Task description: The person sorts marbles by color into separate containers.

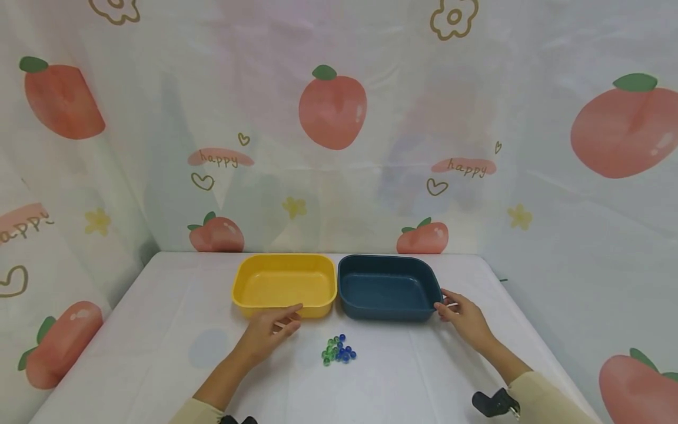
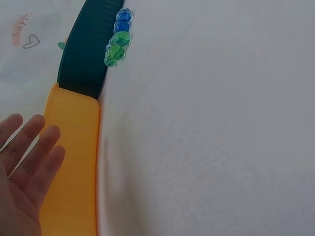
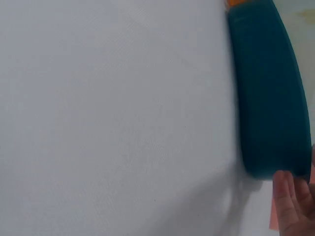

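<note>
A yellow rectangular tub stands beside a dark blue tub of similar shape, their ends nearly touching. In front of them, a small cluster of glass marbles lies on the table, some green and some blue. My left hand is at the yellow tub's front wall, fingers extended; whether it touches the wall I cannot tell. The left wrist view shows those fingers spread and fairly straight. At the blue tub's right end, my right hand touches the corner with its fingertips.
A white cloth covers the table. Behind it hangs a curtain printed with peaches, and more printed cloth rises at both sides. A black device is by the right sleeve.
</note>
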`<state>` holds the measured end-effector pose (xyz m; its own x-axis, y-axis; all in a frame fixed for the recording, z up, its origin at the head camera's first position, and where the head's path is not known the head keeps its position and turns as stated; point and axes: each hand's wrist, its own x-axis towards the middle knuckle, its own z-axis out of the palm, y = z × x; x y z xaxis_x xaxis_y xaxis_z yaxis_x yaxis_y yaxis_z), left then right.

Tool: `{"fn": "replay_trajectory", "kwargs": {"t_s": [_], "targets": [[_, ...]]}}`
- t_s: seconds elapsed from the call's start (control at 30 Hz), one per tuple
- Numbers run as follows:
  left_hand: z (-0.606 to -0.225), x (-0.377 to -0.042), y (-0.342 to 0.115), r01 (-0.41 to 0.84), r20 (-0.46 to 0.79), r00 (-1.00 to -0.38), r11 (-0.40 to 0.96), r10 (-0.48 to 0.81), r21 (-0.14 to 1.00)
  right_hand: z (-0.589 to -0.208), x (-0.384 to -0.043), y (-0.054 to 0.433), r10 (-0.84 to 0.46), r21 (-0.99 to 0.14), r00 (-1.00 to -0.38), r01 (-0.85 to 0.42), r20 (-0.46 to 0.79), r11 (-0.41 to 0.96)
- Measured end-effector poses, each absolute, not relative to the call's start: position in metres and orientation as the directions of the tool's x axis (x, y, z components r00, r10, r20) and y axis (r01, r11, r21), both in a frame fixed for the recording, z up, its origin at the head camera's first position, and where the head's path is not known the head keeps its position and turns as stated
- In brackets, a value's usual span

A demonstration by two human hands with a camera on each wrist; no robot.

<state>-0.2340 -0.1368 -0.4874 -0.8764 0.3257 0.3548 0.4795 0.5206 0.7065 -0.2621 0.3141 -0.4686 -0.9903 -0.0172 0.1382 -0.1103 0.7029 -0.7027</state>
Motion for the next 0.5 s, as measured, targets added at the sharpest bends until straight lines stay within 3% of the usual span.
{"fn": "replay_trajectory", "kwargs": {"t_s": [0.5], "targets": [[-0.4925,-0.2334,-0.1291,0.420,0.323,-0.906,0.496,0.273,0.760,-0.4642,-0.2599,0.3094,0.016,-0.824,-0.999,-0.034,0.052,0.565]]}}
